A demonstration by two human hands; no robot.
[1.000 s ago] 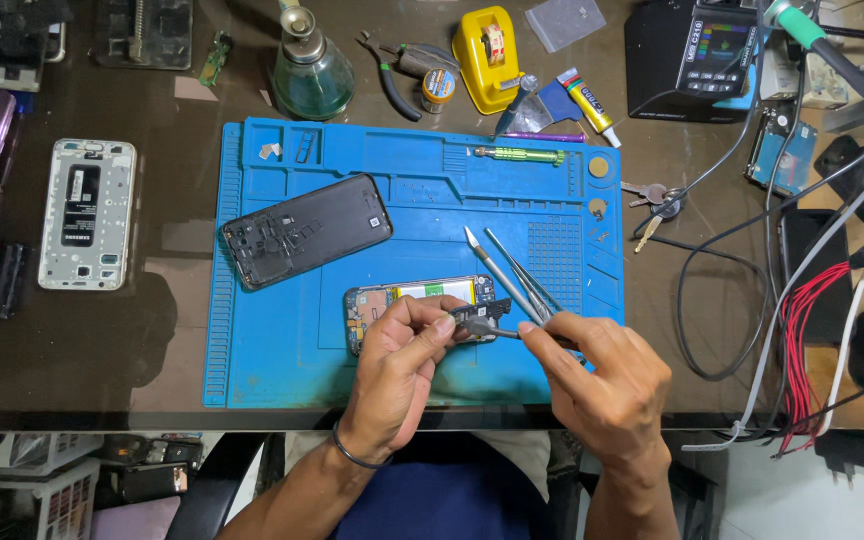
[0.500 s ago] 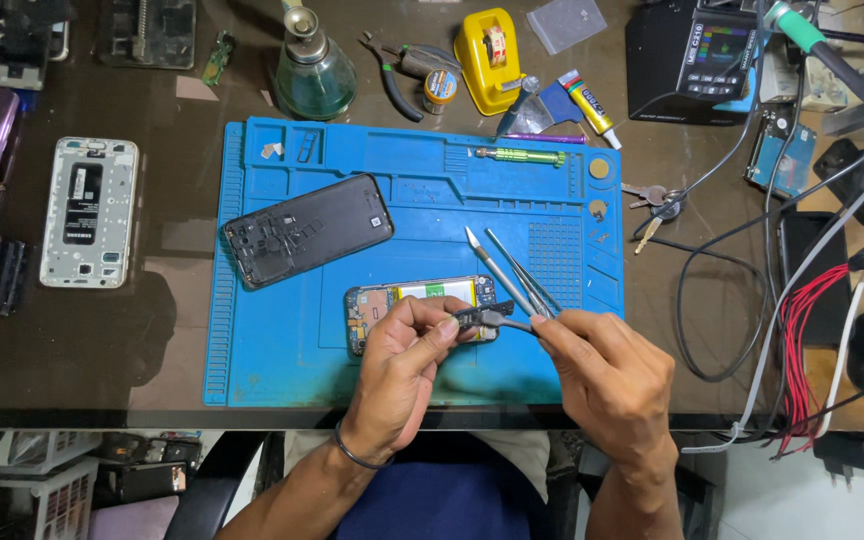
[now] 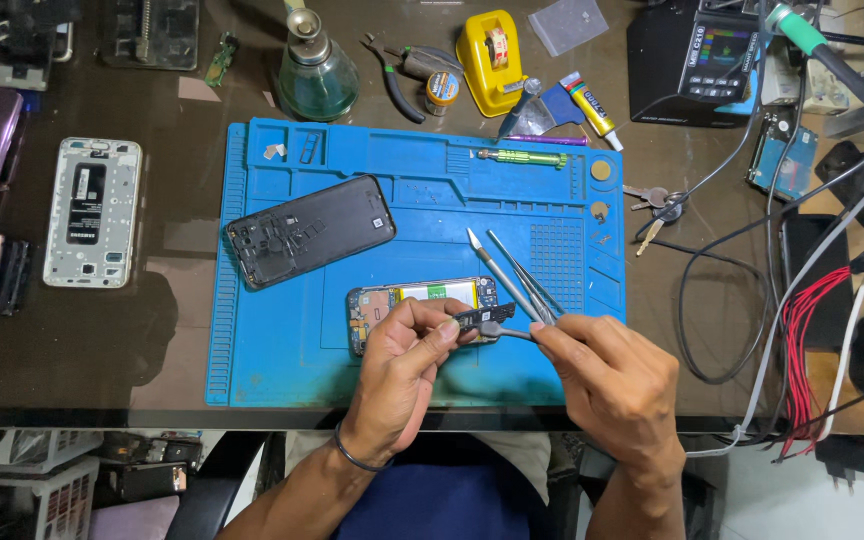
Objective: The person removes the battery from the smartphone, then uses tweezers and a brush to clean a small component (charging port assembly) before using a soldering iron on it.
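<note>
While the left hand curls its fingers and pinches a small dark board piece, the right hand is closed around a thin metal tool whose tip touches that piece. Both sit just over the opened phone, which lies guts-up near the front of the blue work mat. Tweezers rest just beside it on the mat, and a black back cover lies further left. Off the mat, a white phone frame with a dark label sits well to the left. Up top there's a yellow case, a yellow-and-white glue tube and a green glass bottle.
</note>
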